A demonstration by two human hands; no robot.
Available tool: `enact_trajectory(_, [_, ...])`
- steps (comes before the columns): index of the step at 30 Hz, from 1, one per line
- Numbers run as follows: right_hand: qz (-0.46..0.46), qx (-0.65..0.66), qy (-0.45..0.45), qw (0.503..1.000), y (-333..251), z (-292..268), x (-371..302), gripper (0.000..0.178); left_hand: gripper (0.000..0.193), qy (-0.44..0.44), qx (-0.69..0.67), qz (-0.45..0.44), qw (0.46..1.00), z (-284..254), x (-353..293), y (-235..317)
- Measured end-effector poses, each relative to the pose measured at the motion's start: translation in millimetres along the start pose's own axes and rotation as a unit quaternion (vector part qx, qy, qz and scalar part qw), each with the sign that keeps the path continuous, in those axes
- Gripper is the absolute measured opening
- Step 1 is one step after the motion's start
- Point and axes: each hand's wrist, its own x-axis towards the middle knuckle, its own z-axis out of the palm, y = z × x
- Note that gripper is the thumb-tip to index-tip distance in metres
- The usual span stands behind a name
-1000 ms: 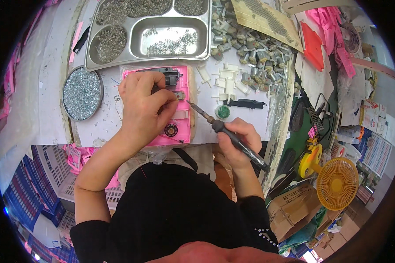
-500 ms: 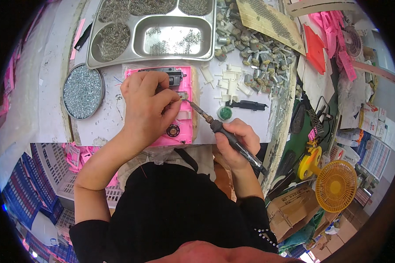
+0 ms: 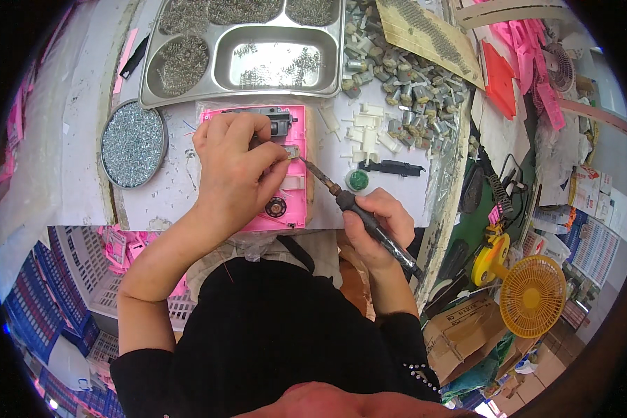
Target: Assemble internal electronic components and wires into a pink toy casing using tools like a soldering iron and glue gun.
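A pink plastic housing [image 3: 297,203] lies before me, with a black part [image 3: 280,124] at its far end and a round black piece [image 3: 275,207] near its close end. My left hand [image 3: 235,164] reaches over it, thumb and index finger pinched beside a small metal part [image 3: 292,151]; what they grip is hidden. In my right hand [image 3: 382,226] is a soldering iron [image 3: 359,212], held by its dark handle. Its tip points at the metal part, right by the housing's right side; whether they touch I cannot tell.
A steel compartment tray [image 3: 216,90] with small springs stands beyond the housing. On the left is a round dish [image 3: 133,145] of small metal pieces. At right lie a green-filled cup [image 3: 357,180], a black strip [image 3: 395,168], white plastic parts [image 3: 364,132] and many small motors [image 3: 425,94].
The soldering iron's tip has shifted slightly to the right, off the small metal part's edge. My left hand has stayed almost in place.
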Motion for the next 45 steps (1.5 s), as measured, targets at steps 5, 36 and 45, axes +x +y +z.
enact_trajectory(5, [-0.002,0.008,0.006,1.000,0.2,1.8,1.5,0.030,0.012,-0.005,-0.005,-0.010,1.000,-1.4,0.6,1.9])
enact_trajectory(36, [-0.007,0.006,0.019,1.000,-0.8,-1.9,3.8,0.030,0.016,-0.013,0.004,0.012,1.000,-7.4,-0.4,4.0])
enact_trajectory(45, [-0.020,-0.003,-0.017,1.000,5.3,-0.8,4.2,0.028,0.013,-0.020,0.059,0.021,0.998,1.0,9.0,8.3])
